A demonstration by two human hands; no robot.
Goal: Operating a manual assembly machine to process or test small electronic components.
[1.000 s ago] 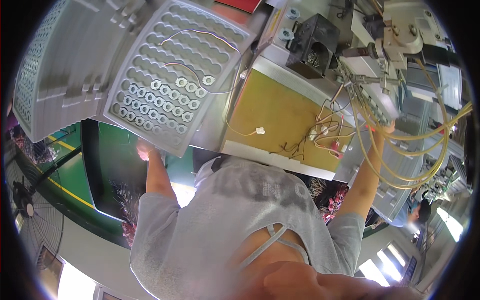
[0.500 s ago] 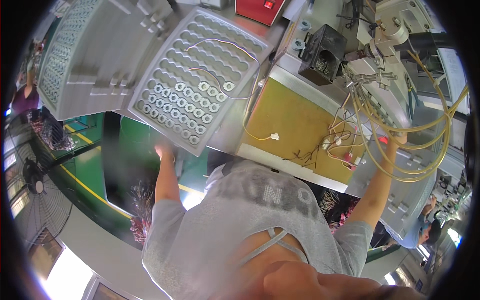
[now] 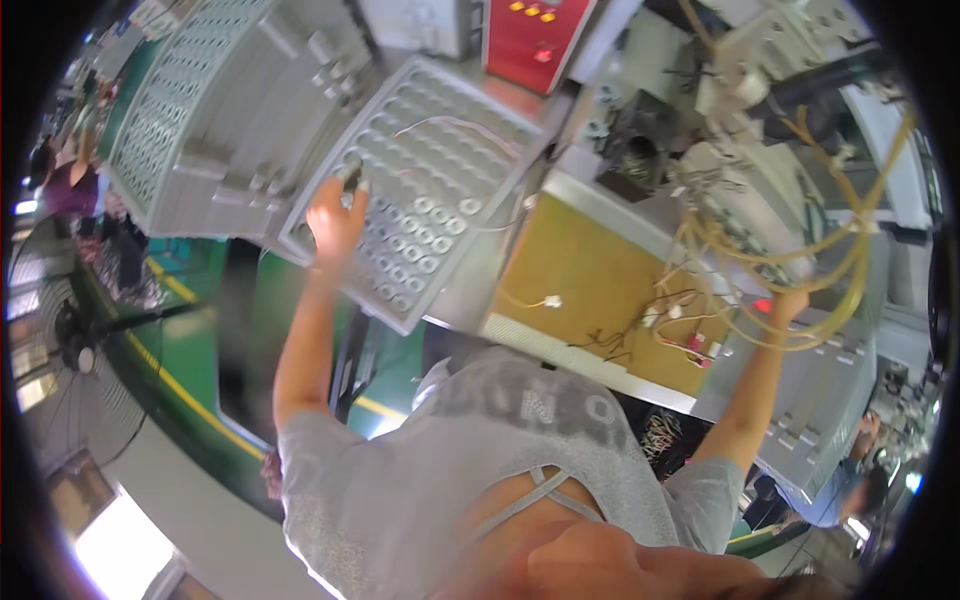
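Note:
My left hand (image 3: 337, 218) is over the left side of a pale grey moulded tray (image 3: 408, 322). Its thumb and forefinger close around a small dark thing (image 3: 352, 177), too blurred to name. Beside that hand, small white rings (image 3: 427, 264) with dark centres sit in the tray's round pockets; the pockets farther back hold none that I can see. A thin pale wire (image 3: 455, 120) lies across the back of the tray. On the right, my right hand (image 3: 790, 304) is at the machine (image 3: 735, 190), near a red spot and behind looped yellow tubes (image 3: 850, 265). Its fingers are hidden.
A yellow-brown work mat (image 3: 570, 270) bears several wires and white connectors (image 3: 553, 301). Behind it stands an open dark box (image 3: 640, 155). A red box with lit buttons (image 3: 530, 45) is at the back. Stacked trays (image 3: 185, 100) stand left; a fan (image 3: 80, 335) is farther left.
My left hand has risen from beside the tray's near edge to over its left side, and its fingers have closed on something small. My right hand stays near the machine. The whole view has shifted slightly.

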